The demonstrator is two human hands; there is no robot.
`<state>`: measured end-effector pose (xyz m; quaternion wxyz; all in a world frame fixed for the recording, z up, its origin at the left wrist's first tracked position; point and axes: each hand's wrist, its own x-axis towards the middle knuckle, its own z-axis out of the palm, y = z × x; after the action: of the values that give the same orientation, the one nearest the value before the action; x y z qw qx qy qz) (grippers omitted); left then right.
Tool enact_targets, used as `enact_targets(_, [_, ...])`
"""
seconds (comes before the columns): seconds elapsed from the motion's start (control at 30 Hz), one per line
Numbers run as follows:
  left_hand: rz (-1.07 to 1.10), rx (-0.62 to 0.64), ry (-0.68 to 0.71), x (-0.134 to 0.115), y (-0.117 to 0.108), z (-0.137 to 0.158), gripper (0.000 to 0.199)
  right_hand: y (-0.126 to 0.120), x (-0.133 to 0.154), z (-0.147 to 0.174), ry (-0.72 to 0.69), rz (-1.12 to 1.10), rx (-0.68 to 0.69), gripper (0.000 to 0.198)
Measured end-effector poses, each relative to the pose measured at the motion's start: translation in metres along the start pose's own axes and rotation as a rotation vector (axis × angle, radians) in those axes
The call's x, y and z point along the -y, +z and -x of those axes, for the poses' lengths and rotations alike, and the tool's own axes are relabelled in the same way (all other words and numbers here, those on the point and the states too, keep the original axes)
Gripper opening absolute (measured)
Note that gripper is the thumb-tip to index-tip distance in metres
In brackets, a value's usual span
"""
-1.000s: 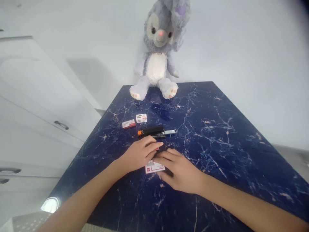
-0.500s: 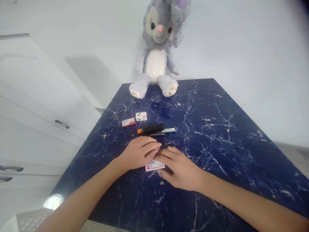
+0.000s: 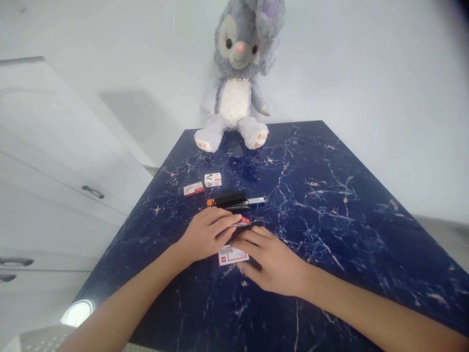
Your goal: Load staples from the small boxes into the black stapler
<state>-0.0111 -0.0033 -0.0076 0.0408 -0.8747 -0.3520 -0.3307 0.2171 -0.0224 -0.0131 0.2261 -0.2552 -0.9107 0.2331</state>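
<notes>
My left hand (image 3: pixel 209 234) is closed round a small red-and-white box (image 3: pixel 242 222), whose red end shows past the fingertips. Just below it, a larger flat white box with red print (image 3: pixel 233 255) lies on the table. Its right side is between the thumb and curled fingers of my right hand (image 3: pixel 273 261). The two hands are nearly touching. Beyond my left hand lies a black stapler (image 3: pixel 230 200) with an orange end, its metal staple tray out to the right.
Two small boxes stand behind the stapler: a red-and-white box (image 3: pixel 193 189) and a white box (image 3: pixel 213 180). A grey plush toy (image 3: pixel 236 88) sits at the back of the dark blue marbled table (image 3: pixel 330 205). White drawers (image 3: pixel 54 195) are on the left.
More of the small box's red end shows beyond my left fingertips, and the fingertips of my two hands are slightly farther apart. The view has shifted a little; the other things stay put.
</notes>
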Motion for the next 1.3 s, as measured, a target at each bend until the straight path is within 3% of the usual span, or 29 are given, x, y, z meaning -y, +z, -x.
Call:
enact_targets(0.57, [0.064, 0.019, -0.068, -0.0019, -0.003, -0.0035, 0.024, 0.0015, -0.001, 0.0006, 0.021, 0.004, 0.028, 0.03])
enact_targets(0.9, [0.054, 0.04, -0.085, -0.0012, -0.0034, -0.0027, 0.03, 0.0018, -0.001, 0.0009, 0.007, 0.032, 0.017, 0.028])
enact_targets(1.3, [0.095, 0.049, -0.122, -0.0035, -0.0055, -0.0046, 0.018, 0.0021, -0.0019, 0.0016, 0.012, 0.021, 0.02, 0.029])
